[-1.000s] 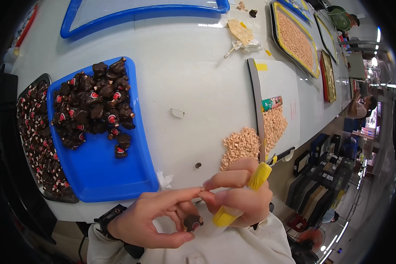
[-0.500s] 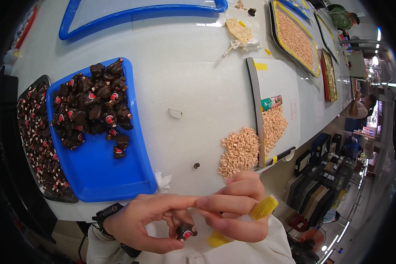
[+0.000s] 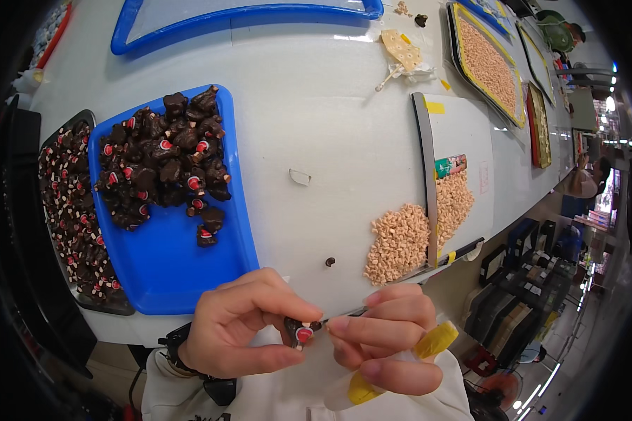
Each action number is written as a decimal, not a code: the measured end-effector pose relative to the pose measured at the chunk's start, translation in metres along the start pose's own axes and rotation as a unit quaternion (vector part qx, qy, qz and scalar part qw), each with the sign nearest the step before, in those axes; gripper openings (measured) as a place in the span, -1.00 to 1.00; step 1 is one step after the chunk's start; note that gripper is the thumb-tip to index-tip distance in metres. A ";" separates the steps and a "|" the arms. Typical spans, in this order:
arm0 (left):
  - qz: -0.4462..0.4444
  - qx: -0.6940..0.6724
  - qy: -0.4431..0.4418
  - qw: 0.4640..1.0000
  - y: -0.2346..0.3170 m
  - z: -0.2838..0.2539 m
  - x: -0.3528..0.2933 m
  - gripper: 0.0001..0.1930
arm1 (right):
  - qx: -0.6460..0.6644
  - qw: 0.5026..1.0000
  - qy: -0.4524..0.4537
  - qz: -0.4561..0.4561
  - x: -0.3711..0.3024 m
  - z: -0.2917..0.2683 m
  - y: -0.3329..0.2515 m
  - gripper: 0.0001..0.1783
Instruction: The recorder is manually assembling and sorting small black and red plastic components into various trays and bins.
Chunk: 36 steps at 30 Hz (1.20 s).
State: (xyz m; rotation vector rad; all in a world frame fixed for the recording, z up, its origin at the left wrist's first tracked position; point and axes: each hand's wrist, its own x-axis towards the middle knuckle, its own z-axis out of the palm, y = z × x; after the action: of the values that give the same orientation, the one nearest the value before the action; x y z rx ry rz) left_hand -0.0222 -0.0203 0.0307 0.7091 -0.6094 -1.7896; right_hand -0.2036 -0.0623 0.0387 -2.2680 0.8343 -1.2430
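Supporting all items, the table (image 3: 344,140) carries a blue tray (image 3: 182,277). Dark pieces (image 3: 168,154) occupy its far portion only; judged by this, the work is partly complete. A pile of pale bits (image 3: 398,242) lies to the right, apparently unused stock. Right hand (image 3: 390,331): fingers curl around a yellow-wrapped tool (image 3: 437,340); whether the fingertips pinch anything cannot be told. Left hand (image 3: 225,326): thumb-and-finger grip closes on one red-dotted dark figure (image 3: 300,332), not yet in the tray.
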 end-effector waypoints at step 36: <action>-0.021 -0.026 -0.031 0.999 0.000 -0.001 0.000 -0.62 | 0.067 0.997 -0.025 -0.005 0.002 0.004 0.003 -0.45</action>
State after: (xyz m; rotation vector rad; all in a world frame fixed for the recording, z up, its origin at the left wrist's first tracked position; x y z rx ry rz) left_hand -0.0209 -0.0200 0.0300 0.6376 -0.5895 -1.8658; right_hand -0.2005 -0.0654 0.0362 -2.1889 0.7023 -1.2048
